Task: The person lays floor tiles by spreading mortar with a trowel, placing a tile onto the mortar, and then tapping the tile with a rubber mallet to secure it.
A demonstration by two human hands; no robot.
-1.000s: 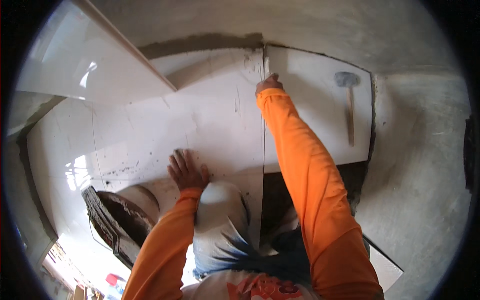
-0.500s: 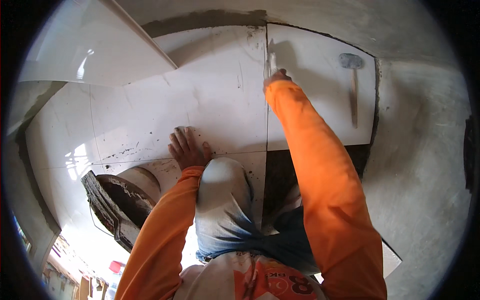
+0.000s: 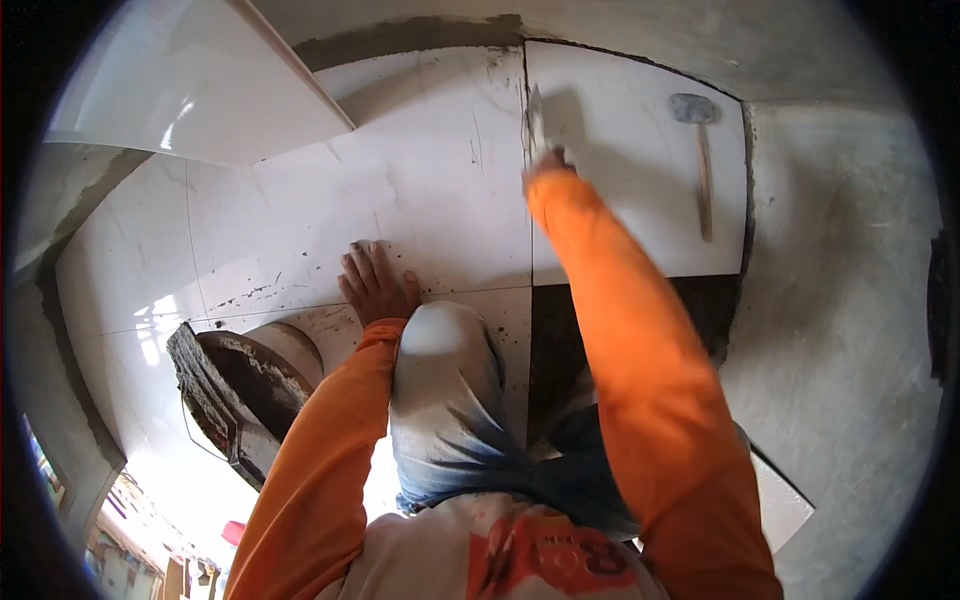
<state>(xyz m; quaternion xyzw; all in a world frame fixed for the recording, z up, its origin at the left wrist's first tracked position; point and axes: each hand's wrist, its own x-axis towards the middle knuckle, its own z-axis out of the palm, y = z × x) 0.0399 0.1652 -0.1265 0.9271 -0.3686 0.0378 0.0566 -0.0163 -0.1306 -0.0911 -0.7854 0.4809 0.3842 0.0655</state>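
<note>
My right hand (image 3: 549, 166) is stretched far ahead and grips a trowel (image 3: 537, 115). The blade points away from me, along the joint between a large white floor tile (image 3: 440, 190) and the tile to its right (image 3: 630, 215). My left hand (image 3: 378, 290) lies on the left tile beside my knee, its fingers spread and nothing in it. A rubber mallet (image 3: 692, 108) with a grey head and wooden handle rests on the right tile.
A mortar-crusted bucket (image 3: 255, 375) lies tilted at my left. One glossy panel (image 3: 210, 90) slants in at the upper left. Below the right tile is a dark untiled patch (image 3: 700, 310). Grey plastered walls (image 3: 830, 260) enclose the right side; another tile (image 3: 783, 505) sits lower right.
The trowel, still in my right hand, has shifted slightly, and its thin blade now shows along the joint. My left hand stays on the tile. The whole view has tilted a little.
</note>
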